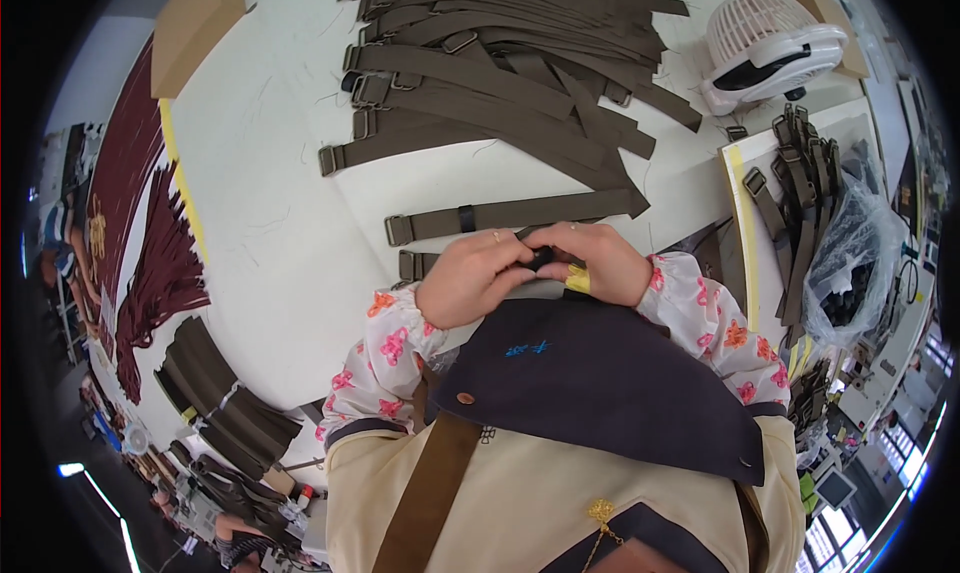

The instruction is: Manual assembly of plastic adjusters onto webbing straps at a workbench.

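My left hand (468,279) and my right hand (606,261) meet at the near edge of the white table, fingertips closed together on a small black piece (541,259). Its exact kind is mostly hidden by the fingers. Yellow tape or cloth shows at my right fingers. Under my left hand lies an olive webbing strap (413,265) with a metal buckle at its left end; the rest of it is covered. Just beyond it, another olive strap (520,214) lies flat, with a metal buckle and a black band around it.
A large pile of olive buckled straps (500,83) covers the far middle. A white fan (765,48) stands at far right, above a board with more straps (800,178) and a clear plastic bag (850,263). Maroon strips (160,273) and a bundled olive stack (225,398) lie left.
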Demonstrator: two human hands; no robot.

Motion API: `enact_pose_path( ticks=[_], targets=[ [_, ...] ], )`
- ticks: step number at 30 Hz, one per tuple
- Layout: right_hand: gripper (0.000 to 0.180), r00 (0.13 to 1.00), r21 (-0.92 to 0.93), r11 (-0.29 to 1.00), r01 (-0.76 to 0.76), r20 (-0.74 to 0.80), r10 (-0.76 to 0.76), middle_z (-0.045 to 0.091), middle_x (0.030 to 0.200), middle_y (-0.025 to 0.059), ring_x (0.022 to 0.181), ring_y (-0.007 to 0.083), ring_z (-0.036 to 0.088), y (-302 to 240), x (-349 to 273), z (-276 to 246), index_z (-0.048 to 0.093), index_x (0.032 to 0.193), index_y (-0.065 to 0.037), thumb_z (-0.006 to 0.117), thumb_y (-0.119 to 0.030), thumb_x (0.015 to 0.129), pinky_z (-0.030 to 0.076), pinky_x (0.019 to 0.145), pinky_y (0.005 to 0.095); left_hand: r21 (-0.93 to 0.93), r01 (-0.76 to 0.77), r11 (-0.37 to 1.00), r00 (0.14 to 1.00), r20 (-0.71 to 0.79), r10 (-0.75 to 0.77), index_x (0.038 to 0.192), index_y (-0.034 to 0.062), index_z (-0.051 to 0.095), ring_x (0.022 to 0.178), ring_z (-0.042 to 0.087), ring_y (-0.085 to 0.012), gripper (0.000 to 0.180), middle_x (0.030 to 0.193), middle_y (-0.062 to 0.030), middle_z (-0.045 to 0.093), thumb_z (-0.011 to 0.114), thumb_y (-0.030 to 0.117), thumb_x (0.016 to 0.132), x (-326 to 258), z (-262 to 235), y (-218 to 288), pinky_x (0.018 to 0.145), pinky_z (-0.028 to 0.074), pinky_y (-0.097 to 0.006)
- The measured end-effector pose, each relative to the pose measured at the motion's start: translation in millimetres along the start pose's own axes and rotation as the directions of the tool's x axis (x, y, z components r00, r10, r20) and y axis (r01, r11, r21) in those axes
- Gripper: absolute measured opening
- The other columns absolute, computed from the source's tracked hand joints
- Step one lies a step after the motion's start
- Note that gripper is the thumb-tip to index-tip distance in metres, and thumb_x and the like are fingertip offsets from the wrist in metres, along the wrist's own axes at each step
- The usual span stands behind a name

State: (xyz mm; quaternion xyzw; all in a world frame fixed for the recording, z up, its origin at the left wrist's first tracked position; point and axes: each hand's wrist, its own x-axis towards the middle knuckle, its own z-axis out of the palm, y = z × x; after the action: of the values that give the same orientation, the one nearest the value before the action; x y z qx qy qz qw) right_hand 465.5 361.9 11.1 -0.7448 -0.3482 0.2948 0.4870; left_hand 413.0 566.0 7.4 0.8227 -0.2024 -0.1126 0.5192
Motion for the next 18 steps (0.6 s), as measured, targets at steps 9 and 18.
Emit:
enact_pose_path(
  ticks=[9,18],
  targets=[
    [0.022,0.966,-0.575,0.817,0.046,-0.183,-0.183,0.056,0.088,0.0088,0.085,0.0284,0.054,46,-11,9,0.049,0.078,-0.004,0.067,-0.009,0.067,0.044,0.071,0.0374,0.418,0.329,0.847,0.901,-0.407,-0.149,0.109,0.0081,0.055,0.098,0.050,-0.0302,0.043,0.106,-0.0111,0.054,0.067,0.008,0.068,-58,-13,-65,0.084,0.041,-0.038],
    [0.022,0.997,-0.693,0.720,-0.037,-0.075,-0.021,0.055,0.085,0.0098,0.083,0.0284,0.055,89,4,10,0.051,0.080,-0.005,0.067,-0.012,0.068,0.040,0.072,0.0397,0.313,0.499,0.808,0.867,-0.192,-0.460,0.078,0.0063,0.058,0.068,0.055,-0.0230,0.018,0.072,-0.0059,0.057,0.070,0.011,0.066,-71,-45,-83,0.064,0.043,-0.033]
  ],
)
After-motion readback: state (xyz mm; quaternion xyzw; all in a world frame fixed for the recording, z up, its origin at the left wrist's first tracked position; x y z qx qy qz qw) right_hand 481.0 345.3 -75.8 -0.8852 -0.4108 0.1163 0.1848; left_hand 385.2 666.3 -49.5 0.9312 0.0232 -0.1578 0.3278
